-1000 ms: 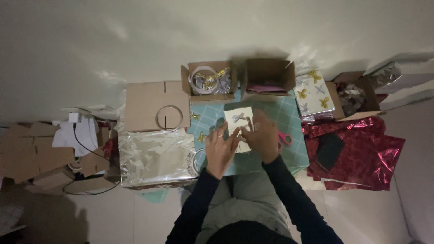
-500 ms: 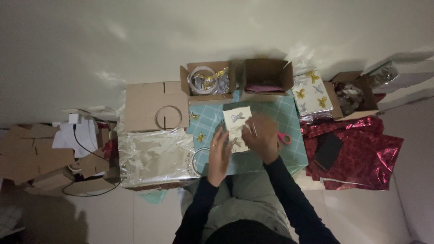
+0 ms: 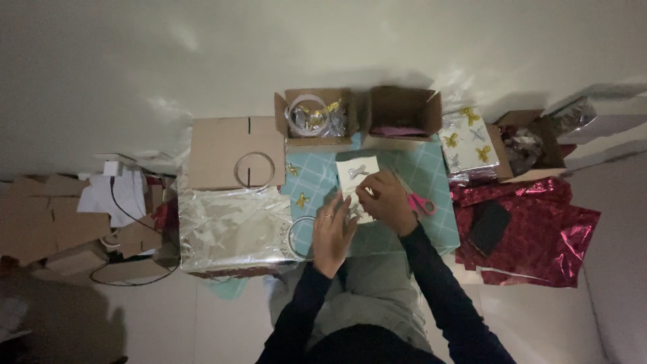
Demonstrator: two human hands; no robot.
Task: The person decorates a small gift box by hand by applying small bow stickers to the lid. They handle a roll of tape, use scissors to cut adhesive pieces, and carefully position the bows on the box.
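Sleeves, dark, both arms, reaching forward from the lower edge of the view over a grey lap.

Left hand: ring on one finger, fingers stretched out flat and loose, fingertips touching the lower left edge of the white card; grasps nothing.

Right hand: fingers curled down onto the card, pinching at something small on it; what they pinch is too small to tell.

White card: rectangular, pale, lying on the teal grid mat directly ahead of the person, partly under both hands; a small silver bow shape shows on its upper half.

Scissors: pink handles, on the mat just right of the right hand.

Tape ring: clear hoop, at the mat's left edge, near the left hand.

Silver foil sheet: crinkled, left of the mat.

Red foil sheet: glossy, right of the mat, with a flat black rectangle lying on it.

Gold bows: small, on the mat's left part.

Flat cardboard: brown, beyond the silver foil, a second clear ring resting on it.

Open box, left: brown, at the mat's far edge, holding a clear ring and gold and silver pieces.

Open box, right: brown, beside the first, something pink inside.

Wrapped parcel: white with gold bow prints, right of the boxes.

Cardboard scraps: brown heap, far left, with white paper and a dark cable.
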